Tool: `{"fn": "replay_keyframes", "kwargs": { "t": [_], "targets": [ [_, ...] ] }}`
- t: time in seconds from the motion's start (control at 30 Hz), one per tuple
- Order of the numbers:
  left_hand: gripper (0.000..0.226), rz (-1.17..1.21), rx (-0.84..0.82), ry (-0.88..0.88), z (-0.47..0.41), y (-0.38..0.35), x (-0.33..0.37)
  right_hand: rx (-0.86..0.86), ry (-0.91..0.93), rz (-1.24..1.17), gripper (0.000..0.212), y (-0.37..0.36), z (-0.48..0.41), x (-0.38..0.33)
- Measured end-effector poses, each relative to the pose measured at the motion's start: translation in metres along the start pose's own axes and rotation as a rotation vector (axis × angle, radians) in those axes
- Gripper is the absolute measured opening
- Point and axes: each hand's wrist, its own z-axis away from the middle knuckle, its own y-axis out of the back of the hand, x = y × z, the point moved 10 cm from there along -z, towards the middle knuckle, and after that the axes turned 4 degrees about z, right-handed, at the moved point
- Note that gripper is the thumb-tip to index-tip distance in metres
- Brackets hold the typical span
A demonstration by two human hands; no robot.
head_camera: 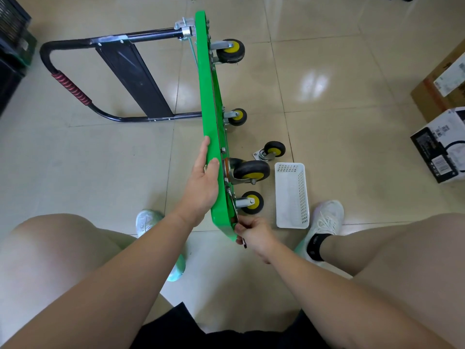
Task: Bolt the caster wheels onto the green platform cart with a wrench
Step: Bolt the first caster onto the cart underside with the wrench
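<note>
Green platform cart [208, 102] stands on edge, centre of frame, deck face left, wheels right. Your left hand [202, 182] lies flat against deck, fingers straight, thumb over rim; brace hard there so cart doesn't tip when you pull. Your right hand [254, 234] is clenched round wrench [244, 244] at cart's lower edge, just below nearest caster [251, 202]. Nut hidden from view: seat wrench square by feel, use short strokes. Loose caster [271, 150] lies on floor beside white basket [292, 195], right of centre.
</note>
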Motion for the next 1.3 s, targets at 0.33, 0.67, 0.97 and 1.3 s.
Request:
{"fn": "replay_keyframes", "kwargs": {
  "t": [0.33, 0.67, 0.97, 1.3],
  "targets": [
    [0.054, -0.021, 0.003, -0.002, 0.004, 0.0, 0.005, -0.041, -0.001, 0.196, 0.025, 0.019, 0.019, -0.022],
    [0.054, -0.018, 0.032, 0.025, 0.009, 0.001, 0.009, -0.014, -0.109, 0.075, 0.019, 0.021, 0.05, -0.018],
    [0.054, -0.005, 0.01, 0.028, 0.009, -0.002, 0.01, -0.035, -0.148, -0.221, 0.025, 0.002, 0.064, -0.035],
    [0.054, -0.009, 0.035, 0.026, 0.007, 0.002, 0.006, 0.023, -0.26, -0.182, 0.02, -0.001, 0.061, -0.036]
  ]
}}
